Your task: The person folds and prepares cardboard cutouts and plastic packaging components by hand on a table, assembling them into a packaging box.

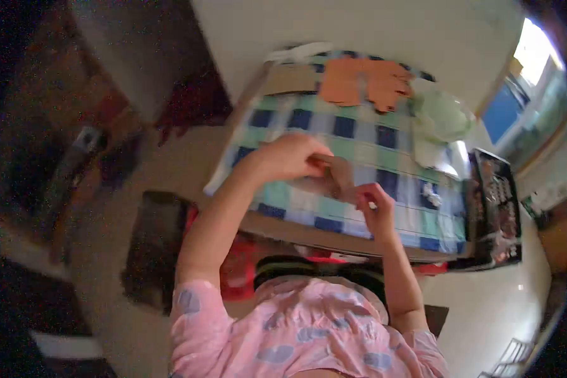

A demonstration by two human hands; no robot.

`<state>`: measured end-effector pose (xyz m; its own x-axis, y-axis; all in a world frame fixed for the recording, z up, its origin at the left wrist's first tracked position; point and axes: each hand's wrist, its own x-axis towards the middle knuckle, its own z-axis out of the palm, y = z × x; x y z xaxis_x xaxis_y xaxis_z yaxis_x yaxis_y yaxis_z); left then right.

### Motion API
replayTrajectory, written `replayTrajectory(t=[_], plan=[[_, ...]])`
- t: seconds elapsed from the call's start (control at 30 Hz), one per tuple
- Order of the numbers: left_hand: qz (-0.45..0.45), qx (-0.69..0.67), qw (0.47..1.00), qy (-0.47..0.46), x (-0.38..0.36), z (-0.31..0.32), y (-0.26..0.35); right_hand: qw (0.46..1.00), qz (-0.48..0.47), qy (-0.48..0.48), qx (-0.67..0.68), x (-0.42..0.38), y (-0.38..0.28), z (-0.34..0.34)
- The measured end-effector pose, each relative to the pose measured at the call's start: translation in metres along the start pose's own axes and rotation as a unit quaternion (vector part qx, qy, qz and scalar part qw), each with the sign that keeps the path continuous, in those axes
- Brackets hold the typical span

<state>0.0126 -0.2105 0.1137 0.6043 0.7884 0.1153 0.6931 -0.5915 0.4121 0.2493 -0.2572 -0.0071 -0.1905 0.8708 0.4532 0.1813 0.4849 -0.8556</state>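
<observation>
My left hand is curled over the table, closed around a thin, see-through brownish piece, blurred so that I cannot make out its kind. My right hand pinches the right end of the same piece between thumb and fingertips. The piece spans the short gap between both hands, above the blue, green and white checked tablecloth. Part of it is hidden by my left hand's fingers.
Orange cut-out sheets lie at the table's back, beside a tan flat board. A pale green plastic bag rests at the back right. Nearby are a crumpled white scrap and a dark printed box.
</observation>
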Motion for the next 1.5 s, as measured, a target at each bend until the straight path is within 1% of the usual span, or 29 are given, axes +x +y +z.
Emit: replayTrajectory(t=[0.03,0.07,0.1,0.13,0.23,0.27,0.3,0.33,0.37,0.4,0.43,0.47,0.57,0.67,0.77,0.83,0.87,0.93,0.97,1.07,1.1,1.17,1.23,1.27,1.33,1.37,1.43,1.47,1.5], plan=[[-0.029,0.000,0.998,-0.054,-0.004,-0.009,0.003,0.999,-0.045,-0.020,-0.013,0.002,0.000,0.005],[-0.061,-0.003,0.992,-0.107,-0.018,-0.017,0.002,0.999,-0.027,-0.026,-0.031,0.000,0.002,0.008],[-0.058,0.036,0.996,-0.062,-0.040,-0.027,0.001,0.999,-0.004,-0.027,-0.026,-0.002,0.004,0.010],[-0.085,0.041,0.994,-0.050,-0.064,-0.038,-0.002,0.998,-0.045,-0.007,-0.049,-0.005,0.023,0.010],[-0.178,0.076,0.981,-0.028,-0.155,-0.075,-0.002,1.000,0.023,-0.001,0.004,-0.012,0.057,0.002],[-0.240,0.122,0.963,-0.024,-0.185,-0.085,0.005,0.999,0.039,0.001,0.014,-0.015,0.072,-0.002],[-0.298,0.167,0.940,-0.022,-0.213,-0.093,0.012,0.981,0.099,0.041,0.160,-0.019,0.102,-0.007],[-0.352,0.210,0.912,-0.021,-0.237,-0.102,0.019,0.987,0.075,0.019,0.142,-0.021,0.109,-0.014],[-0.401,0.228,0.887,-0.036,-0.260,-0.107,0.020,0.973,0.141,0.033,0.179,-0.022,0.145,-0.023],[-0.447,0.244,0.860,-0.050,-0.284,-0.107,0.016,0.975,0.127,0.036,0.179,-0.026,0.156,-0.030],[-0.488,0.258,0.832,-0.063,-0.306,-0.105,0.011,0.985,0.115,0.030,0.128,-0.028,0.156,-0.030],[-0.496,0.272,0.823,-0.050,-0.326,-0.101,0.010,0.992,0.101,0.027,0.075,-0.028,0.156,-0.030],[-0.512,0.290,0.808,-0.019,-0.369,-0.087,0.005,0.994,0.104,0.000,0.033,-0.033,0.144,-0.031],[-0.534,0.257,0.806,0.002,-0.397,-0.072,-0.013,0.988,0.133,0.011,0.077,-0.033,0.154,-0.032],[-0.546,0.241,0.802,0.019,-0.424,-0.049,-0.038,0.977,0.128,0.060,0.160,-0.036,0.163,-0.030],[-0.541,0.255,0.801,0.009,-0.436,-0.034,-0.055,0.991,0.092,0.030,0.089,-0.035,0.145,-0.029],[-0.560,0.245,0.791,0.000,-0.438,-0.028,-0.062,0.996,0.074,0.014,0.055,-0.034,0.138,-0.028],[-0.598,0.224,0.769,-0.018,-0.443,-0.013,-0.074,0.995,0.091,0.014,0.027,-0.034,0.137,-0.029],[-0.597,0.224,0.770,-0.027,-0.450,-0.005,-0.082,0.995,0.100,0.014,0.014,-0.034,0.138,-0.029],[-0.585,0.215,0.780,-0.056,-0.473,0.023,-0.105,0.990,0.102,0.033,0.094,-0.036,0.148,-0.027],[-0.576,0.209,0.787,-0.067,-0.478,0.031,-0.110,0.991,0.104,0.027,0.080,-0.036,0.139,-0.026],[-0.553,0.214,0.802,-0.072,-0.475,0.040,-0.107,0.992,0.109,0.018,0.054,-0.034,0.113,-0.023],[-0.524,0.236,0.816,-0.061,-0.456,0.041,-0.095,0.985,0.151,0.044,0.076,-0.037,0.128,-0.024],[-0.529,0.190,0.826,-0.047,-0.454,0.039,-0.096,0.979,0.173,0.057,0.085,-0.040,0.140,-0.025],[-0.537,0.095,0.838,-0.017,-0.460,0.036,-0.097,0.988,0.120,0.055,0.082,-0.040,0.156,-0.027],[-0.538,0.094,0.838,-0.008,-0.470,0.038,-0.101,0.991,0.094,0.053,0.080,-0.041,0.164,-0.027],[-0.532,0.090,0.842,0.009,-0.493,0.051,-0.116,0.967,0.158,0.054,0.193,-0.040,0.167,-0.024],[-0.550,0.137,0.824,-0.009,-0.492,0.054,-0.115,0.967,0.164,0.061,0.183,-0.041,0.156,-0.025],[-0.525,0.173,0.833,-0.018,-0.485,0.053,-0.107,0.968,0.171,0.068,0.172,-0.040,0.145,-0.026]])
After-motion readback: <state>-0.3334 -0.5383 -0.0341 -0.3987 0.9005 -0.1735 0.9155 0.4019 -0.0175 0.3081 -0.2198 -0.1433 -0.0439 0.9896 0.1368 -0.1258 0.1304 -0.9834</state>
